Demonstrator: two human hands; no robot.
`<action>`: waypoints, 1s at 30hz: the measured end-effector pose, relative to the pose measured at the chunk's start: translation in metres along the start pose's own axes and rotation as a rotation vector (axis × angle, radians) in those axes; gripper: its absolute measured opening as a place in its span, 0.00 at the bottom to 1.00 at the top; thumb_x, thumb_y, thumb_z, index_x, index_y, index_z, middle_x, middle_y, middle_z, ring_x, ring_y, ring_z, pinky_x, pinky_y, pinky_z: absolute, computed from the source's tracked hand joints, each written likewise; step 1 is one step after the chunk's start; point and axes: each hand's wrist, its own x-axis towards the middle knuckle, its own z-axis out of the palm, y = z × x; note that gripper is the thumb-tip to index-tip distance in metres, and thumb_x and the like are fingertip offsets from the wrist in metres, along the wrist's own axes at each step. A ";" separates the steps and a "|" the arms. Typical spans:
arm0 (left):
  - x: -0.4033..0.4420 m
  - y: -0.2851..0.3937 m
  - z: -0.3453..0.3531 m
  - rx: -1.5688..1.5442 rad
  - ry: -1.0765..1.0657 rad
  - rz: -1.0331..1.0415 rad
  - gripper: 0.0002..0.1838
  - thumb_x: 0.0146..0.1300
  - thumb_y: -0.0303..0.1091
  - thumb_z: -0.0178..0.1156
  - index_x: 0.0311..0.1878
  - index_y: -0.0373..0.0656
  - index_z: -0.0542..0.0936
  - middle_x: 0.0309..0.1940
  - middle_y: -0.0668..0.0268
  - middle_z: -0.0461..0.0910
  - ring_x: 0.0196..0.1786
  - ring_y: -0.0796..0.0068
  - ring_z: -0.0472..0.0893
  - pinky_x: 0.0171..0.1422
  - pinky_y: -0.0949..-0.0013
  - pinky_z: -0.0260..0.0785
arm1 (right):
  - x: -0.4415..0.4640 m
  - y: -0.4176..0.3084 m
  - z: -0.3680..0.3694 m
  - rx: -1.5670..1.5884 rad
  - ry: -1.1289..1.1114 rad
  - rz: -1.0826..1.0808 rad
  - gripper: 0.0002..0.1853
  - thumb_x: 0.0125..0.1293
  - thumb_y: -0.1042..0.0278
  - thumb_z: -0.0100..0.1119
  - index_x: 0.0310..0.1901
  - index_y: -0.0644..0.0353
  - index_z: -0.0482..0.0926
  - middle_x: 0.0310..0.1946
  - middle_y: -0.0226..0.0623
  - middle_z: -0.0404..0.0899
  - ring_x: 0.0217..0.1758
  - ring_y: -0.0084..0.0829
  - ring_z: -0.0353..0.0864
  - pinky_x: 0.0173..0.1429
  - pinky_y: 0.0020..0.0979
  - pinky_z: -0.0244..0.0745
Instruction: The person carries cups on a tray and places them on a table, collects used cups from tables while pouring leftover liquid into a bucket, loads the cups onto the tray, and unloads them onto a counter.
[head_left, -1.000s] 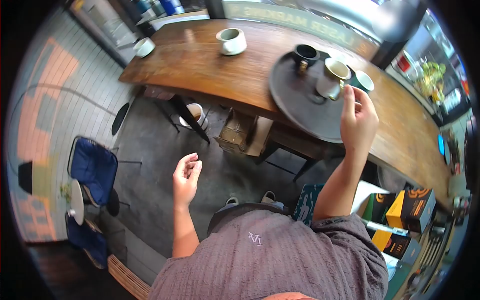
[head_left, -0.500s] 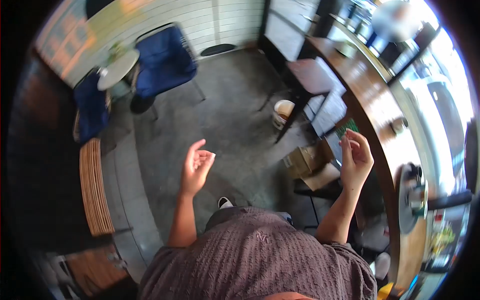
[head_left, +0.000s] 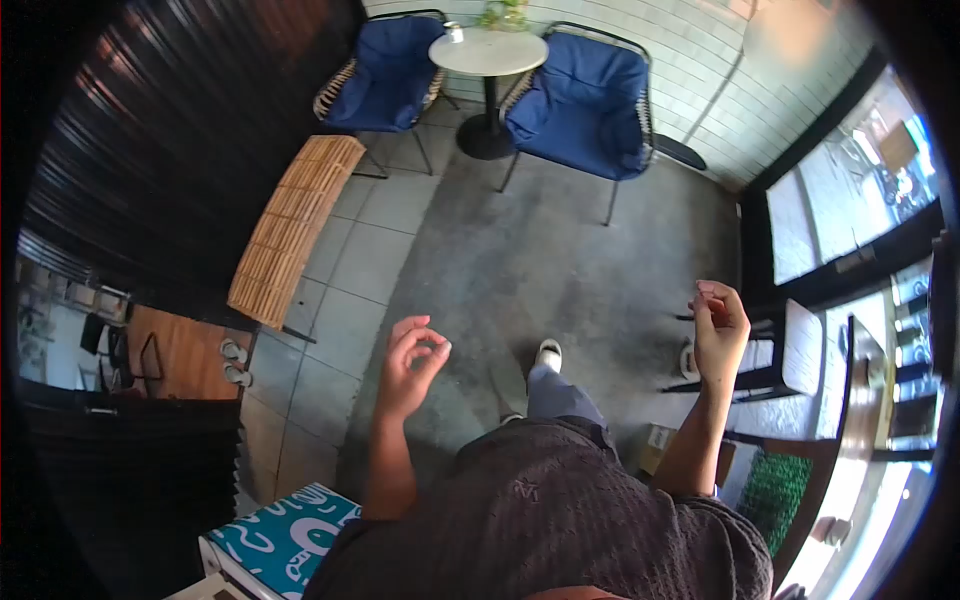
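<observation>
My left hand point(head_left: 412, 368) is raised in front of my body over the grey floor. Its fingers are loosely bent, with a gap between thumb and fingertips and nothing visible in it. Farther right, my right hand point(head_left: 722, 330) is held up with its fingers curled in and the fingertips close to the thumb. I see no object in it. Neither hand touches anything; a white-topped stool point(head_left: 800, 345) stands nearest to the right one, beyond the wrist.
Ahead are two blue-cushioned chairs point(head_left: 585, 105) and a round white table point(head_left: 487, 52) with a plant. A bamboo bench point(head_left: 300, 225) stands left. A teal patterned box point(head_left: 285, 540) is near my left side. Right are a wooden counter point(head_left: 862, 400) and a cardboard box point(head_left: 656, 446).
My view has turned left, so the chairs, table and bench sit farther right and the counter has slid toward the right edge. A foot has stepped forward. Both hands stay raised.
</observation>
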 end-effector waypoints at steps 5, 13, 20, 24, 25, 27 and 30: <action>0.068 0.002 -0.027 -0.229 0.098 -0.277 0.20 0.64 0.28 0.63 0.57 0.38 0.72 0.54 0.61 0.70 0.36 0.78 0.78 0.43 0.71 0.71 | 0.087 0.004 0.119 -0.004 -0.158 -0.102 0.08 0.58 0.85 0.57 0.39 0.64 0.80 0.34 0.31 0.78 0.34 0.19 0.78 0.42 0.22 0.75; 0.247 0.002 -0.051 0.204 0.243 -0.099 0.10 0.66 0.34 0.61 0.38 0.35 0.84 0.29 0.69 0.81 0.34 0.78 0.79 0.46 0.74 0.70 | 0.276 0.029 0.260 0.086 -0.348 -0.070 0.10 0.55 0.83 0.55 0.38 0.65 0.81 0.29 0.28 0.73 0.30 0.16 0.72 0.38 0.19 0.69; 0.383 0.011 -0.078 -0.142 0.352 -0.354 0.11 0.69 0.36 0.57 0.46 0.40 0.81 0.35 0.65 0.80 0.37 0.80 0.73 0.45 0.73 0.66 | 0.403 -0.005 0.368 0.305 -0.462 -0.012 0.12 0.58 0.84 0.51 0.41 0.65 0.80 0.29 0.22 0.69 0.32 0.11 0.67 0.37 0.16 0.63; 0.460 -0.048 -0.105 -0.130 0.348 -0.319 0.10 0.66 0.29 0.60 0.46 0.40 0.73 0.37 0.67 0.75 0.42 0.83 0.70 0.44 0.75 0.65 | 0.447 0.004 0.435 0.318 -0.480 0.093 0.09 0.60 0.83 0.54 0.41 0.65 0.80 0.26 0.18 0.66 0.28 0.09 0.61 0.33 0.15 0.56; 0.483 -0.064 -0.115 -0.143 0.374 -0.178 0.10 0.65 0.27 0.60 0.46 0.40 0.70 0.37 0.68 0.72 0.41 0.84 0.69 0.43 0.75 0.64 | 0.456 0.007 0.454 0.284 -0.488 0.130 0.08 0.60 0.81 0.56 0.41 0.65 0.80 0.25 0.17 0.65 0.27 0.09 0.59 0.31 0.16 0.54; 0.540 -0.081 -0.131 -0.213 0.304 -0.122 0.11 0.65 0.25 0.58 0.46 0.41 0.68 0.38 0.69 0.70 0.42 0.83 0.69 0.44 0.75 0.65 | 0.478 0.015 0.491 0.269 -0.426 0.131 0.06 0.61 0.80 0.58 0.40 0.65 0.80 0.23 0.15 0.63 0.26 0.08 0.57 0.30 0.17 0.50; 0.636 -0.108 -0.161 -0.294 0.204 -0.092 0.14 0.63 0.21 0.57 0.48 0.42 0.65 0.39 0.69 0.70 0.43 0.82 0.70 0.46 0.75 0.65 | 0.516 0.011 0.538 0.220 -0.364 0.155 0.06 0.62 0.79 0.59 0.41 0.65 0.80 0.24 0.16 0.64 0.27 0.09 0.58 0.31 0.16 0.52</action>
